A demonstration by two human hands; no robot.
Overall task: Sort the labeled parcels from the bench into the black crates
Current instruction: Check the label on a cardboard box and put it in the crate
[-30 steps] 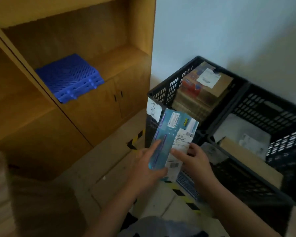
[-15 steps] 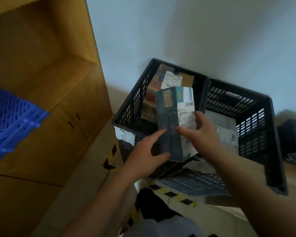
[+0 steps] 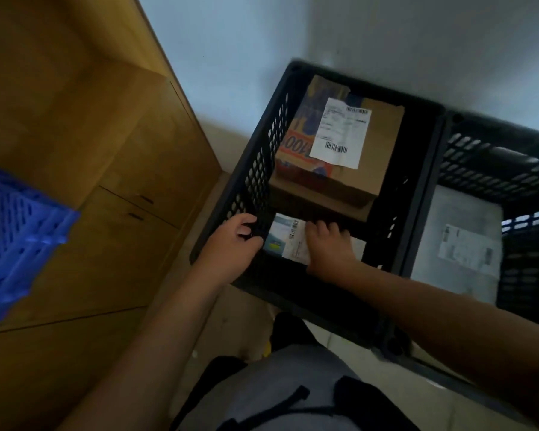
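Risk, parcel: blue parcel (image 3: 285,241) could tip against the near wall at 6 o'clock instead of lying flat, if let go while tilted; narrow gap between wall and brown box (image 3: 339,144) leaves little room
Risk, label: white label on the blue parcel could end face-down or buried, hard to read later
Risk, fingers: knuckles could scrape the mesh wall or catch under the brown box edge on the way out
Risk, crate: left crate (image 3: 262,163) could slide or tilt if pulled by its rim
Right hand (image 3: 330,247): inside the left crate, fingers spread fairly flat, pressing down on the blue parcel's label side; thumb hidden, so pressing or pinching cannot be told apart for sure
Left hand (image 3: 234,244): fingers curled over the crate's rim at 9 o'clock of the parcel, gripping the wall, apparently steadying
Parcel place: low in the left crate, near end, at 6 o'clock of the brown box, just beside it
Right crate (image 3: 479,157): at 3 o'clock, grey parcel (image 3: 458,241) lying inside
Elsewhere: blue pallet piece (image 3: 16,237) at 9 o'clock on wooden cabinet (image 3: 112,144)
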